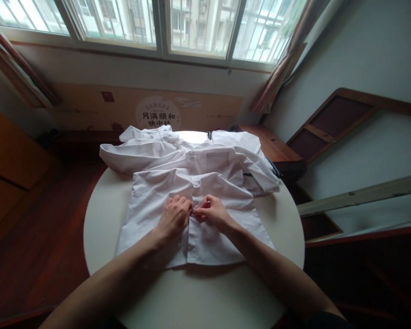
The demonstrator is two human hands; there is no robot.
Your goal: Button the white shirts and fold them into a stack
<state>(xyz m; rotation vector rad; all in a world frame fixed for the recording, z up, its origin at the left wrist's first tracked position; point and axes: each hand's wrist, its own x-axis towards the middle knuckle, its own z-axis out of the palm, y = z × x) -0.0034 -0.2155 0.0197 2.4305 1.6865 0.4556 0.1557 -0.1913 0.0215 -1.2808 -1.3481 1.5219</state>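
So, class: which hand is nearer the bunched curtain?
Right. The right hand sits on the shirt, below and left of the curtain; the left hand lies beyond it, further left.

Round white desk (287, 237), plain smooth top, standing on a dark wooden floor (37, 237). Spread across the middle of it is a white shirt (150, 192), front side up, hem toward the near edge and collar toward the far side. The sleeves are bunched up along the far edge, left and right. Something dark (275, 170) peeks out from under the far right sleeve, can't tell what it is
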